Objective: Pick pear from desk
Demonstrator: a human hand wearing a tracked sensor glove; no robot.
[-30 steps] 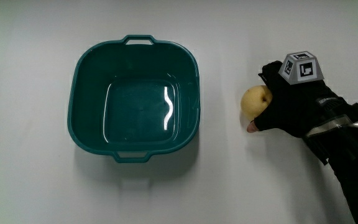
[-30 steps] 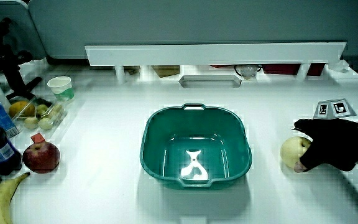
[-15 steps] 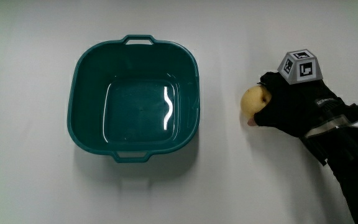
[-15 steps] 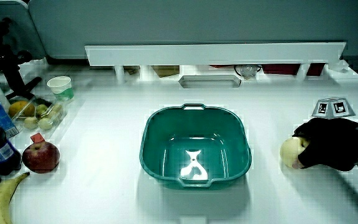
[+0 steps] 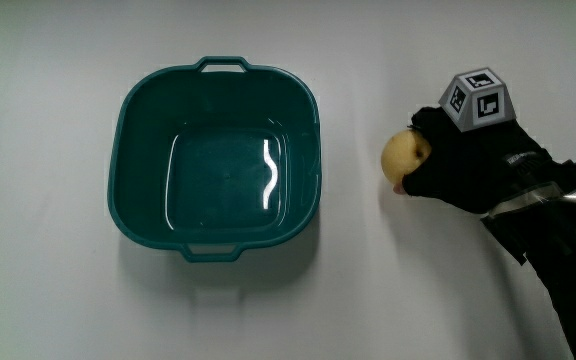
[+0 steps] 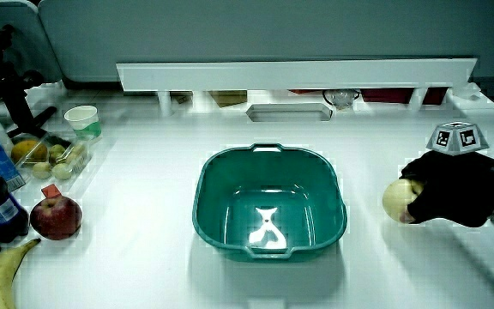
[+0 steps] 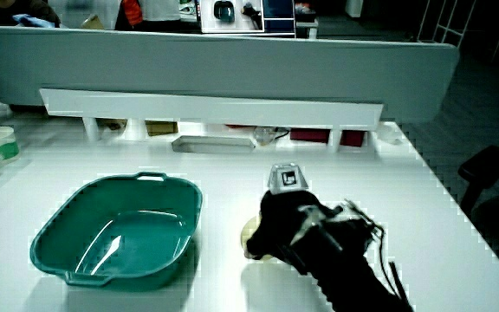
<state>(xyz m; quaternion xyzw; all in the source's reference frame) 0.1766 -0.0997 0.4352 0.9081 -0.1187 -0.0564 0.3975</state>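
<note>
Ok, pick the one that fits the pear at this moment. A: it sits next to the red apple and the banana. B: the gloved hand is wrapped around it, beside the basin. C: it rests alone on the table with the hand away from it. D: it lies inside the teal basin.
B: the hand has its fingers closed around the pear, which shows outside the empty teal basin, beside it in both side views.

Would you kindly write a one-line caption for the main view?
Gloved hand grasps a pear beside an empty teal basin on a white table.
</note>
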